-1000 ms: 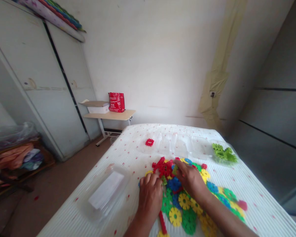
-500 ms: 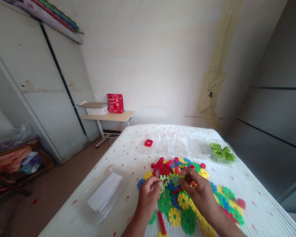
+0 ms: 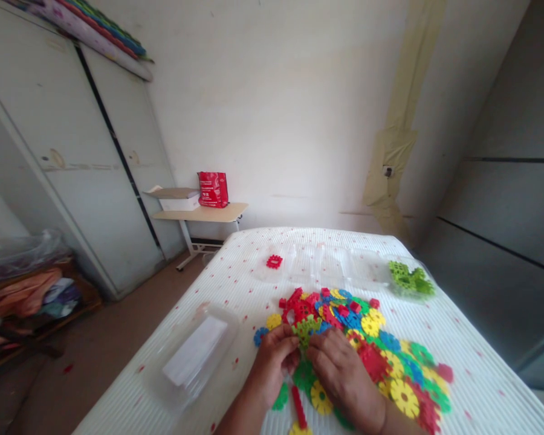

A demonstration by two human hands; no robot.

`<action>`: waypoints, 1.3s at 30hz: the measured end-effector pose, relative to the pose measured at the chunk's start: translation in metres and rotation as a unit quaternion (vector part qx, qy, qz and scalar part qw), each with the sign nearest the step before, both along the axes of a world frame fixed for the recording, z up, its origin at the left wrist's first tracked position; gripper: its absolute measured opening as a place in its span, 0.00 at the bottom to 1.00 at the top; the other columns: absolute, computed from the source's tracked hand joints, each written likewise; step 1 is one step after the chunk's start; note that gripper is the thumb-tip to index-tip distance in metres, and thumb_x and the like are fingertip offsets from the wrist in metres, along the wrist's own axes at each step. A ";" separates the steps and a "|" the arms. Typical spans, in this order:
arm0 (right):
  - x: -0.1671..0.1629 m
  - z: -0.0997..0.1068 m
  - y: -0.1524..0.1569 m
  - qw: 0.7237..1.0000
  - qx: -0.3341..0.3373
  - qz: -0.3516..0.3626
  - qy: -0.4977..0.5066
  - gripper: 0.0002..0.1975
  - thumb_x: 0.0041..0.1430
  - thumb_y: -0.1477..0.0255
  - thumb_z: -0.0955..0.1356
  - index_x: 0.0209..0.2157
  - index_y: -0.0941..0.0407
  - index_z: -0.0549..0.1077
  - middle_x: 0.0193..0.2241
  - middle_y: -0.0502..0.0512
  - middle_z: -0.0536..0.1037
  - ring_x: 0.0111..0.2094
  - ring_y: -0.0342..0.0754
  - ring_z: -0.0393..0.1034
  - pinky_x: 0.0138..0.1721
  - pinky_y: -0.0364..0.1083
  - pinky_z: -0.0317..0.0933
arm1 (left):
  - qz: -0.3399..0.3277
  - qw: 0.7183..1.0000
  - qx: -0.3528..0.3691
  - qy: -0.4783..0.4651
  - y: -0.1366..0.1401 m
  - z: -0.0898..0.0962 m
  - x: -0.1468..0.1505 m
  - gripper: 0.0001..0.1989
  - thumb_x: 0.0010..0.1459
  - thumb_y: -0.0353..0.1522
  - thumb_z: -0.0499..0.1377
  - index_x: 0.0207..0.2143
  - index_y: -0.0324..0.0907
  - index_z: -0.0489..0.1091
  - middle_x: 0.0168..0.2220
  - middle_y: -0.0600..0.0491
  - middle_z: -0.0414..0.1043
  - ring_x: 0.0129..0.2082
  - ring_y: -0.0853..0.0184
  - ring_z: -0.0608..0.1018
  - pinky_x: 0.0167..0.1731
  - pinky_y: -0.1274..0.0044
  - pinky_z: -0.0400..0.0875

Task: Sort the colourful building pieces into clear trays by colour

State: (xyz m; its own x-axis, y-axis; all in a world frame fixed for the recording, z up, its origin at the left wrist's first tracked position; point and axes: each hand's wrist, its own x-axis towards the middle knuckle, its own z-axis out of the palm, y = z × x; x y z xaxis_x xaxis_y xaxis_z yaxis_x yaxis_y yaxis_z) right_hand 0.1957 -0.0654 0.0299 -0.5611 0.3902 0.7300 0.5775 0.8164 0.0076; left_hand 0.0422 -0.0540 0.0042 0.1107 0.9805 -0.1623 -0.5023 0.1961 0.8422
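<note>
Light green notched plastic building pieces [image 3: 306, 328] sit between my hands above a heap of colourful pieces; I cannot tell whether they are joined. My left hand [image 3: 278, 357] pinches them from the left, thumb and fingers closed. From the right, my right hand [image 3: 340, 371] closes on them, its fingertips mostly hidden. Under and around the hands lie red toothed pieces [image 3: 303, 308], yellow slotted discs [image 3: 404, 394], blue discs [image 3: 390, 341] and green discs [image 3: 280, 399]. A red bar [image 3: 299, 408] lies below my left hand.
A clear divided tray [image 3: 330, 267] lies beyond the heap, with a red square piece [image 3: 274, 261] at left and green pieces [image 3: 410, 279] at right. A clear container with white paper [image 3: 194, 351] lies left. A red bag [image 3: 213, 190] stands on a side table.
My hands have come closer together, the right one moving left and down. The green pieces, held apart before, now meet between my fingers. More of the heap shows at right.
</note>
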 end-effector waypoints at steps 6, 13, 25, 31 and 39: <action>-0.001 -0.003 0.001 1.000 -0.008 0.012 0.001 0.14 0.65 0.76 0.56 0.37 0.58 0.71 0.35 0.58 0.76 0.36 0.48 0.68 0.40 0.50 0.63 | -0.007 0.999 0.005 -0.038 -0.003 0.004 0.000 0.10 0.42 0.33 0.65 0.27 0.38 0.69 0.18 0.59 0.64 0.16 0.77 0.63 0.20 0.83 0.55; -0.003 -0.003 0.002 0.999 -0.014 0.030 0.008 0.14 0.65 0.76 0.55 0.34 0.58 0.70 0.32 0.57 0.76 0.34 0.47 0.68 0.43 0.52 0.61 | -0.017 0.999 0.017 -0.027 -0.003 0.001 -0.001 0.11 0.43 0.34 0.66 0.28 0.37 0.69 0.18 0.59 0.64 0.17 0.78 0.63 0.19 0.83 0.54; 0.005 -0.003 0.008 0.999 -0.003 0.041 0.013 0.12 0.64 0.77 0.57 0.34 0.58 0.70 0.37 0.58 0.77 0.36 0.48 0.70 0.44 0.52 0.63 | -0.012 1.000 0.013 0.003 -0.002 -0.001 0.000 0.13 0.43 0.37 0.65 0.26 0.39 0.66 0.15 0.62 0.61 0.13 0.79 0.62 0.14 0.85 0.50; 0.004 -0.006 0.007 0.999 0.000 0.053 -0.002 0.11 0.64 0.78 0.57 0.36 0.58 0.70 0.37 0.59 0.78 0.38 0.48 0.71 0.49 0.54 0.61 | -0.013 0.999 0.022 0.025 0.000 -0.004 -0.001 0.16 0.43 0.38 0.66 0.27 0.38 0.65 0.14 0.63 0.59 0.12 0.80 0.60 0.13 0.85 0.50; 0.011 -0.008 0.010 0.990 -0.094 0.052 0.090 0.09 0.61 0.78 0.59 0.38 0.56 0.68 0.37 0.58 0.75 0.38 0.48 0.69 0.40 0.49 0.64 | 0.000 0.995 0.036 0.089 0.001 -0.008 -0.003 0.12 0.46 0.38 0.62 0.27 0.39 0.65 0.14 0.63 0.59 0.12 0.79 0.59 0.13 0.85 0.50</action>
